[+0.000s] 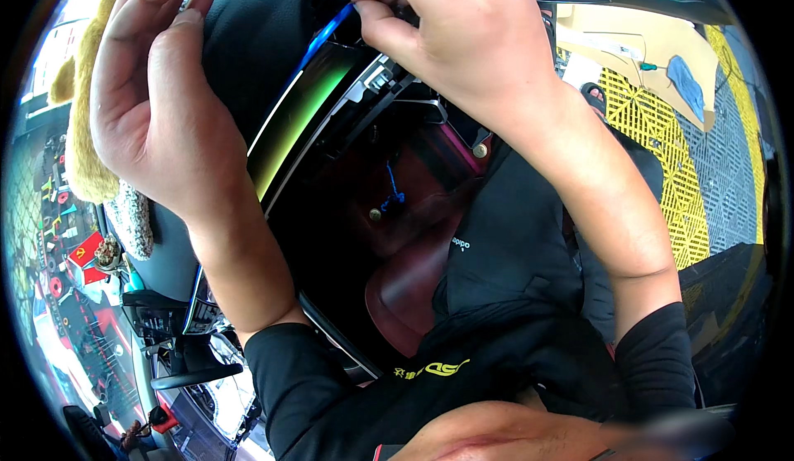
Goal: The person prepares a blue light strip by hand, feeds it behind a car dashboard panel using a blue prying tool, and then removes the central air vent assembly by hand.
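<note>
I am at a car's dark dashboard (pixel 256 27). My left hand (pixel 157 105) rises at the left over the dash, fingers loosely curved and thumb apart, with nothing visible in it. At the top middle, my right hand (pixel 463 35) is closed in a pinch at the upper end of a narrow bright-blue strip (pixel 329 34). Whether the blue strip is a tool or part of the trim, I cannot tell. Below it runs a long curved trim panel (pixel 304 122) shining yellow-green. Beside the panel lies an opened dash section with a metal bracket (pixel 372 81).
A dark red floor mat (pixel 413 171) with a blue cord (pixel 395 196) lies below the dash. Yellow plush (pixel 91 122) and a steering wheel (pixel 198 376) are at the left. Cardboard (pixel 637 35) covers part of the yellow and grey grid floor (pixel 653 138) outside, at the right.
</note>
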